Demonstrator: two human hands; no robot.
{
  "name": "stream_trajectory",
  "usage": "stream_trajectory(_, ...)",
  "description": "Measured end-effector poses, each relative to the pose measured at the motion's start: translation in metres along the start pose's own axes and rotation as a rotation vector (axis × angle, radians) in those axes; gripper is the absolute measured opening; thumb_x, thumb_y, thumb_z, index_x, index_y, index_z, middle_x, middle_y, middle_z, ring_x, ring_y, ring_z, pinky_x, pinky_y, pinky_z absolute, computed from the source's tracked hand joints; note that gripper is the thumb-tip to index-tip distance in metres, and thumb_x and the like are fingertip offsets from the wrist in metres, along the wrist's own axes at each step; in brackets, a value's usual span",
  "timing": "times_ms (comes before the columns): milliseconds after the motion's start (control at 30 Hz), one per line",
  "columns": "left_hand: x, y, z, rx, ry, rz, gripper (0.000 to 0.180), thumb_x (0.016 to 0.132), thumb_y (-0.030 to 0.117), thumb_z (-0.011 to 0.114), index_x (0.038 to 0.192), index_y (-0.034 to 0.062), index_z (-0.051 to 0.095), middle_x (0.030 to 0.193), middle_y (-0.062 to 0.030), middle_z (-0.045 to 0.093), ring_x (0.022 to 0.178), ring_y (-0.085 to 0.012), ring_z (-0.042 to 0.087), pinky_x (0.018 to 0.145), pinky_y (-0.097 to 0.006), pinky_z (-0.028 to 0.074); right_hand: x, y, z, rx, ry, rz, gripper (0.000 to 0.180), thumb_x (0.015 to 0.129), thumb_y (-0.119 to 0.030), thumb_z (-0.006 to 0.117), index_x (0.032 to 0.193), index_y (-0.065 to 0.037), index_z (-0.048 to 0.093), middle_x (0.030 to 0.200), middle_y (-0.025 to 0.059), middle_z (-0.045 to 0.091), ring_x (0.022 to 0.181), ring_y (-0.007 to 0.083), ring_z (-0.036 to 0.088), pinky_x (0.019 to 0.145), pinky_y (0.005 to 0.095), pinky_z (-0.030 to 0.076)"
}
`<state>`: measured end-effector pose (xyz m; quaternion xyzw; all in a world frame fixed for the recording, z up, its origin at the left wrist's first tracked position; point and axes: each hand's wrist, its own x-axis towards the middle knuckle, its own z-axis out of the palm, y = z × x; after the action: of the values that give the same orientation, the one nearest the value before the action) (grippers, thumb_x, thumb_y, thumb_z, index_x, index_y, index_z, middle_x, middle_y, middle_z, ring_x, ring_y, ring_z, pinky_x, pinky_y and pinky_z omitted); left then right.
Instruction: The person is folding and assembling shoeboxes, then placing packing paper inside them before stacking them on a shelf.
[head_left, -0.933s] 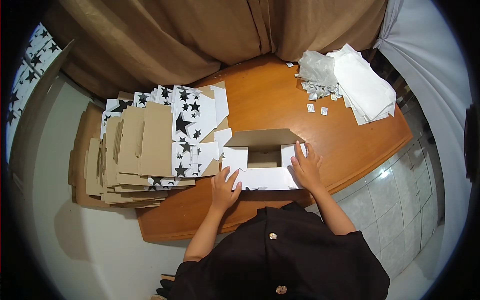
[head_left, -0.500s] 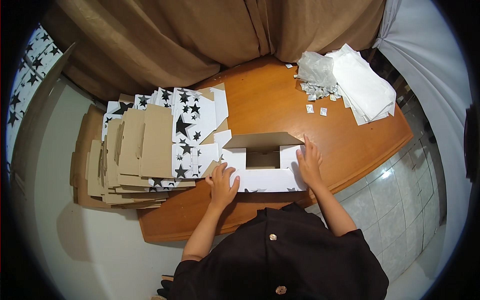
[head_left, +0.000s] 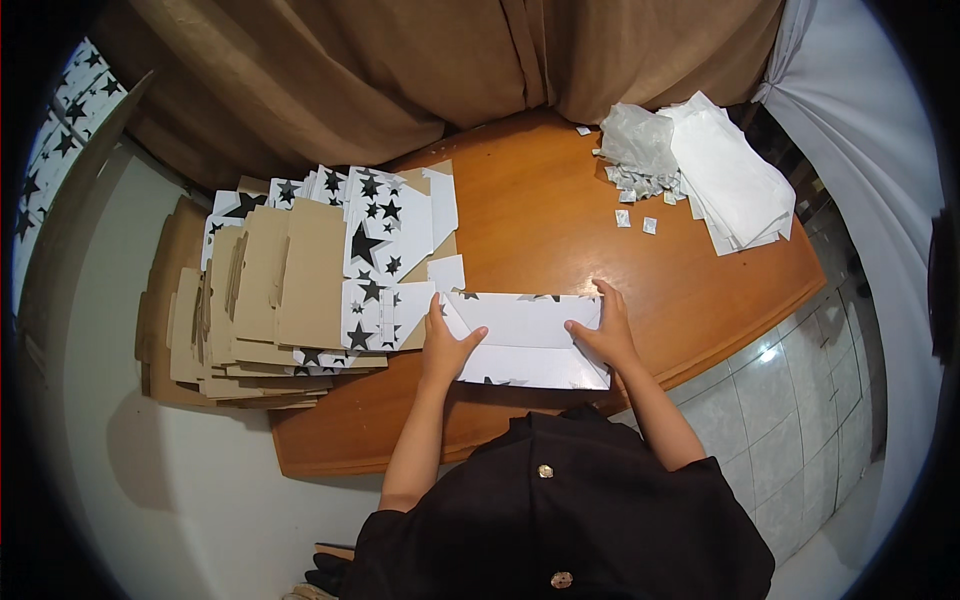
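A white cardboard box point(head_left: 535, 325) with black stars lies on the table in front of me, its upper side covered by white panels. My left hand point(head_left: 450, 348) grips its left end, with the thumb on the white panel and the fingers along the outer side. At the right end my right hand point(head_left: 610, 338) does the same, its thumb pressing inward on the panel and its index finger reaching past the far corner. The box's inside is hidden now.
Left of the box stands a big pile of flat brown cardboard blanks point(head_left: 312, 275) with star-printed sides point(head_left: 385, 225). White paper sheets point(head_left: 728, 175), a clear plastic bag point(head_left: 637, 138) and small silvery packets point(head_left: 640, 185) lie at the table's far right. The table edge point(head_left: 730, 345) curves nearby.
The raised brown flap has come down toward me, covering the box's opening with white panels. Both hands have shifted, with their thumbs now on top of the panels.
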<state>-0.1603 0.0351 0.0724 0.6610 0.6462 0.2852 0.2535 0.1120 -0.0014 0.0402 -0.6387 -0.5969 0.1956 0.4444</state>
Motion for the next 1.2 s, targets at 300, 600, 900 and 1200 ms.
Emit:
stream_trajectory(300,0.007,-0.015,0.010,-0.003,-0.060,-0.079,0.090,0.075,0.036,0.071,0.138,-0.0029,0.020,0.132,-0.0240,0.039,0.120,-0.0356,0.044,0.096,-0.040,0.039,0.001,0.008,0.000,-0.009,-0.078,0.102,0.066,0.074,-0.032,0.070,0.126,-0.002,0.043,0.121,0.0191,0.047,0.115,0.0330,0.044,0.097,0.0387,0.036)
stream_trajectory(600,0.020,-0.009,-0.020,-0.391,-0.295,-0.377,0.076,0.094,0.057,0.020,0.130,-0.0080,0.039,0.128,-0.0213,0.047,0.119,-0.0287,0.045,0.101,-0.032,0.033,0.017,0.026,-0.054,0.366,-0.523,0.774,0.081,0.087,-0.069,0.021,0.126,-0.003,0.046,0.112,0.0140,0.056,0.099,0.0206,0.054,0.077,0.0352,0.046)
stream_trajectory(900,0.031,0.020,-0.051,-1.255,-0.071,0.239,0.060,0.094,0.056,0.025,0.117,0.0030,0.042,0.118,-0.0110,0.050,0.115,-0.0257,0.048,0.099,-0.037,0.035,0.030,0.001,-0.114,1.077,-0.006,0.285,0.055,0.092,-0.057,0.029,0.090,-0.009,0.054,0.081,0.0049,0.060,0.073,0.0129,0.056,0.067,0.0277,0.044)
stream_trajectory(1200,-0.028,-0.002,0.032,-0.533,-0.138,0.259,0.086,0.077,0.007,0.069,0.143,0.0019,0.013,0.146,-0.0165,0.015,0.132,-0.0315,0.031,0.101,-0.038,0.038,-0.039,0.045,-0.055,0.691,0.273,0.309,0.035,0.076,0.005,0.057,0.109,-0.005,0.049,0.092,0.0038,0.052,0.086,0.0106,0.053,0.078,0.0239,0.043)
